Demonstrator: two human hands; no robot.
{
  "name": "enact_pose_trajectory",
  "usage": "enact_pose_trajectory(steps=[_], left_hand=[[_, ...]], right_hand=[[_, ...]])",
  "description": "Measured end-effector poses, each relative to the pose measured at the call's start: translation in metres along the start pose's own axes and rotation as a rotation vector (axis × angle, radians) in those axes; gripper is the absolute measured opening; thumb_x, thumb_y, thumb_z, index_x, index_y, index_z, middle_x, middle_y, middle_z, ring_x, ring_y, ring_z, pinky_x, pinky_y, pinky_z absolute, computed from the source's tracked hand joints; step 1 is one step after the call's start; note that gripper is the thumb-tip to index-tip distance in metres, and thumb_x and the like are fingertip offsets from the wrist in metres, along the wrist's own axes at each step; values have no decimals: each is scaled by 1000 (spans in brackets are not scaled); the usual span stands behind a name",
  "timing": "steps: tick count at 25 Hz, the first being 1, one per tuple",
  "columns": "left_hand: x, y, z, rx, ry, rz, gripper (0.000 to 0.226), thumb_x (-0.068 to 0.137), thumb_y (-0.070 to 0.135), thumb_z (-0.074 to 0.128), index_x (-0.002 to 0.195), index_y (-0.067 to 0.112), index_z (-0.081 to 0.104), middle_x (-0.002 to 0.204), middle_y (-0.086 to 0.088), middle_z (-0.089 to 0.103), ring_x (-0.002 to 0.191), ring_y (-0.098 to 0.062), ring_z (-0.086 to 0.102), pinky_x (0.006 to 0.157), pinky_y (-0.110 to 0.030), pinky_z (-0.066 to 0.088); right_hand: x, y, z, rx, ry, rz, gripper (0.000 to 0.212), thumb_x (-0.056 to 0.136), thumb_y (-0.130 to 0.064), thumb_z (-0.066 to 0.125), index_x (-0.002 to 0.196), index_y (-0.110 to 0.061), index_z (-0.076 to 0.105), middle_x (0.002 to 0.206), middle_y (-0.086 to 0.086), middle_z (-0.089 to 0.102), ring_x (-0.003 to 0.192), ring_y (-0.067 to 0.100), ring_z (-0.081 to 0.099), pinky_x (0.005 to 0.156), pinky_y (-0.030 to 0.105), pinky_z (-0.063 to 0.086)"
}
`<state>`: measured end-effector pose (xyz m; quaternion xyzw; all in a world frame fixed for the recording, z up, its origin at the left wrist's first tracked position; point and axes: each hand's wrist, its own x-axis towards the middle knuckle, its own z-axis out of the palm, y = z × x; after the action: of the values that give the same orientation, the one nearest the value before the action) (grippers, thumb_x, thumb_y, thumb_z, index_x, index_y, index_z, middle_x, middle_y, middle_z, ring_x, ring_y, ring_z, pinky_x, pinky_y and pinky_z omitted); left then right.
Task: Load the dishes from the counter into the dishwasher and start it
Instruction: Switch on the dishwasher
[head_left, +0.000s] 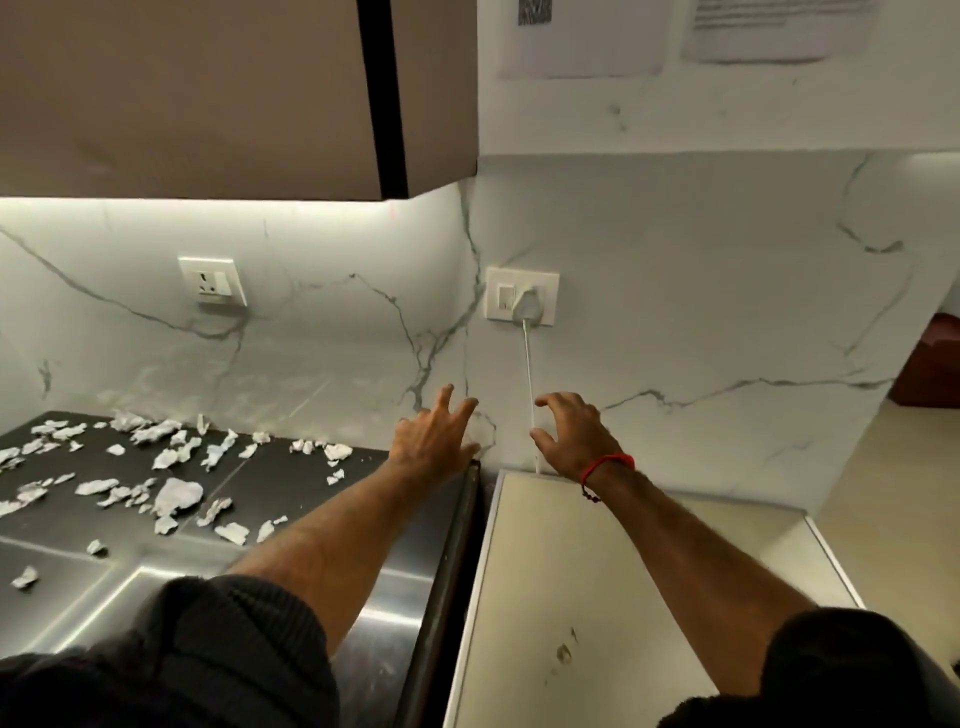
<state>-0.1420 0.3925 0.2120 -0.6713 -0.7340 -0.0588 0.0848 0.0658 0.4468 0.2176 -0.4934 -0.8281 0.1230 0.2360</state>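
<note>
two dark sleeves (171, 654) fill the near edge of the view, pushed back from bare forearms that reach forward. under the left arm lies a stainless steel worktop (78, 582); under the right arm is the flat pale top of a white appliance (587, 587), possibly the dishwasher, though no door or controls show. a dark gap (457, 561) separates the two surfaces. scattered over the far part of the steel worktop are many torn white paper scraps (176, 493); no dishes can be made out on it. the left hand (434, 434) is held near the back corner of the worktop, its fingers (457, 408) straight and spread, holding nothing. the right hand (574, 431), with a red thread bracelet (605, 465) on its wrist, hovers above the back edge of the appliance, its fingers loosely curved and open, just beside a white cord (530, 384) but not gripping it. the cord runs up the veined marble backsplash (727, 312) to a white plug (524, 312) in a switched wall socket (498, 299). a second socket (213, 283) sits further left, lit from under a brown wall cabinet (208, 93). papers (582, 47) are stuck on the wall above.
</note>
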Motion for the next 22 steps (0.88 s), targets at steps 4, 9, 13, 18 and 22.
enact_pose_trajectory(steps=[4, 9, 13, 18, 22], left_hand=[[65, -21, -17, 14, 74, 87, 78, 96, 53, 56, 157, 31, 13, 167, -13, 1, 121, -40, 57, 80, -44, 58], [150, -25, -31, 68, 166, 171, 96, 93, 52, 61, 158, 36, -8, 165, -3, -26, 132, -42, 45, 82, -43, 58], [185, -28, -24, 122, 253, 210, 109, 90, 54, 65, 156, 37, -21, 156, -1, -45, 133, -39, 40, 83, -45, 57], [186, -25, 10, 113, 378, 211, 111, 89, 41, 71, 158, 33, -16, 160, -6, -37, 121, -38, 52, 84, -48, 55], [191, -31, 13, 276, 382, 220, 100, 89, 31, 70, 161, 28, 1, 158, -19, -37, 115, -40, 55, 75, -44, 58]], right_hand=[[66, -19, -14, -162, -19, 2, 63, 95, -36, 56, 151, -22, 29, 161, 2, 14, 141, 30, 26, 113, 45, 34], [130, -33, -25, -314, -77, 29, 81, 95, -39, 54, 157, -24, 3, 163, -8, -17, 150, 28, 6, 114, 50, 32], [155, -31, -24, -342, -131, 60, 94, 93, -38, 58, 155, -23, -11, 155, -10, -37, 152, 25, 0, 116, 50, 30], [149, -29, 2, -290, -35, 65, 106, 90, -35, 64, 152, -25, -21, 144, -10, -52, 138, 28, 42, 92, 37, 54], [151, -35, 1, -264, -40, 98, 106, 90, -34, 65, 152, -26, -21, 147, -9, -49, 128, 30, 53, 92, 37, 54]])
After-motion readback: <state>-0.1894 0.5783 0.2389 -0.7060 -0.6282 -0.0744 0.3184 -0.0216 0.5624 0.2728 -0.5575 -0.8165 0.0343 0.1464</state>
